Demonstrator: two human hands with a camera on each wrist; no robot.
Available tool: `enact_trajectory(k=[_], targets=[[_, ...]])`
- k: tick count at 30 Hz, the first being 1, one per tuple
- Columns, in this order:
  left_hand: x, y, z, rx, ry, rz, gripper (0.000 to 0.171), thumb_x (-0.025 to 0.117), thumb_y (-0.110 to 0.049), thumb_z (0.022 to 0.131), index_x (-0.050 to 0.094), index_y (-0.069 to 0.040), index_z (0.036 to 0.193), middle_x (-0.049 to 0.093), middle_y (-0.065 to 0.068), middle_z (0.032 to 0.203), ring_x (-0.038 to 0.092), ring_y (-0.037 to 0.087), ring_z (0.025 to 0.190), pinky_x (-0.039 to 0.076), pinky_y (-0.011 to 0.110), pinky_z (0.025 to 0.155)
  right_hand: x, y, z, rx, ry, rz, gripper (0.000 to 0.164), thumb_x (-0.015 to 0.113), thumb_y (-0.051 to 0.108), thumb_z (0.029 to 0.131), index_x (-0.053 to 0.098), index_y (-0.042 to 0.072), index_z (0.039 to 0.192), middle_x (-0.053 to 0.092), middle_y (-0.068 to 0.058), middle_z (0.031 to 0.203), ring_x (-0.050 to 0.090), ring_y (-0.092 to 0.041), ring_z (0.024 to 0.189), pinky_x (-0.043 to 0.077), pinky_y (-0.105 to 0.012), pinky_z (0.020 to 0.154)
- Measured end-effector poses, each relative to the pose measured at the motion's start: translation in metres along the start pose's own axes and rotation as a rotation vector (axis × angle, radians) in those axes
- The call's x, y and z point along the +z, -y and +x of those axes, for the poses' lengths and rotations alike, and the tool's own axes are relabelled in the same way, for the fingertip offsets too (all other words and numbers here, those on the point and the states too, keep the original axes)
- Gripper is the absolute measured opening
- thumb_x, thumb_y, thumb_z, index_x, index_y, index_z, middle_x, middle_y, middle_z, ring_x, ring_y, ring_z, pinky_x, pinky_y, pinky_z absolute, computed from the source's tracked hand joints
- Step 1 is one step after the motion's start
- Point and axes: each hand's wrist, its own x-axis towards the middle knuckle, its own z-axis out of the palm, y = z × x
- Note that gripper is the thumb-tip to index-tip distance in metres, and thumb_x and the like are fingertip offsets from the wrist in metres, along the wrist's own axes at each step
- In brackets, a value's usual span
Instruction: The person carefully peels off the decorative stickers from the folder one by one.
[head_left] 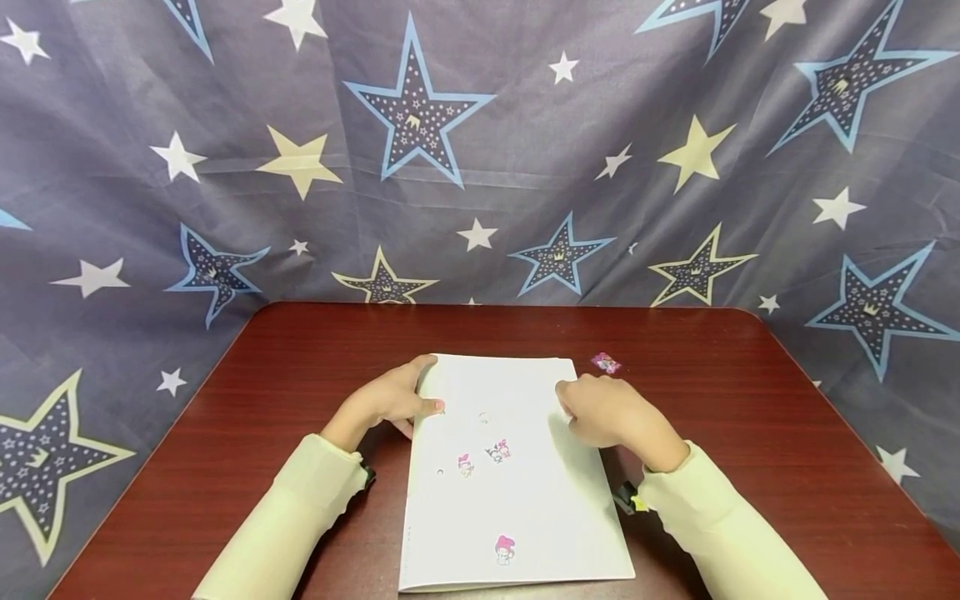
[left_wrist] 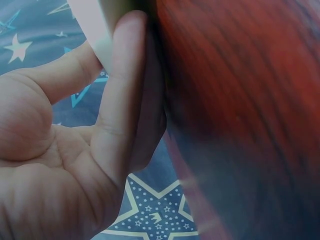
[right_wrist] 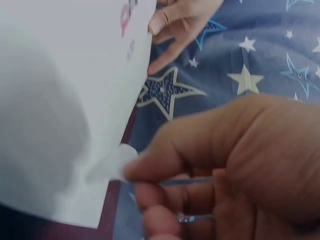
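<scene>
A white paper booklet (head_left: 525,508) lies on the table with several small cartoon stickers (head_left: 498,452) on its upper side. My left hand (head_left: 397,398) grips the booklet's left edge near the top, thumb on the page; in the left wrist view its fingers (left_wrist: 127,75) lie along the underside. Over the right edge, my right hand (head_left: 607,410) pinches a small whitish piece (right_wrist: 124,156), which looks like a sticker, between thumb and forefinger. That piece is blurred in the right wrist view, and the hand hides it in the head view.
A small pink, colourful piece (head_left: 606,362) lies on the dark red table (head_left: 330,350) just past the booklet's top right corner. Behind the table hangs a grey-blue cloth (head_left: 510,150) printed with stars.
</scene>
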Motion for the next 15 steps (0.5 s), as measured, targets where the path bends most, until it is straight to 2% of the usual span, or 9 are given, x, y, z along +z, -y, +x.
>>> enact_trajectory(k=[4,8,11,15], targets=[[0.000,0.000,-0.001,-0.001,0.003,0.003,0.085,0.071,-0.007,0.097,0.017,-0.011,0.163,0.046,0.029,0.136,0.071,0.026,0.075,0.064,0.044,0.059,-0.004,-0.013,0.002,0.096,-0.079,-0.029,0.011,0.064,0.007,0.089,0.056,0.013,0.083,0.055,-0.003,0.074,0.056,-0.024,0.064,0.049,-0.043,0.054],[0.000,-0.001,-0.001,0.000,0.003,0.001,0.085,0.071,-0.007,0.097,0.017,-0.010,0.163,0.046,0.030,0.136,0.071,0.026,0.075,0.064,0.044,0.059,-0.006,-0.027,0.005,0.190,-0.113,-0.028,0.006,0.068,0.011,0.091,0.062,0.009,0.091,0.063,-0.007,0.084,0.062,-0.030,0.069,0.055,-0.048,0.058],[0.000,-0.001,-0.001,-0.003,0.003,0.003,0.085,0.071,-0.007,0.097,0.017,-0.011,0.163,0.046,0.029,0.135,0.071,0.026,0.075,0.064,0.044,0.059,-0.005,-0.036,0.007,0.235,-0.112,-0.005,0.011,0.070,0.012,0.091,0.066,0.006,0.100,0.067,-0.011,0.089,0.064,-0.032,0.072,0.057,-0.048,0.060],[-0.001,-0.002,-0.001,-0.009,0.007,0.004,0.085,0.070,-0.007,0.098,0.016,-0.011,0.164,0.045,0.029,0.136,0.071,0.026,0.076,0.064,0.044,0.060,-0.002,-0.046,0.009,0.249,-0.121,0.044,0.023,0.068,0.009,0.091,0.068,0.001,0.113,0.070,-0.017,0.101,0.066,-0.036,0.075,0.057,-0.049,0.062]])
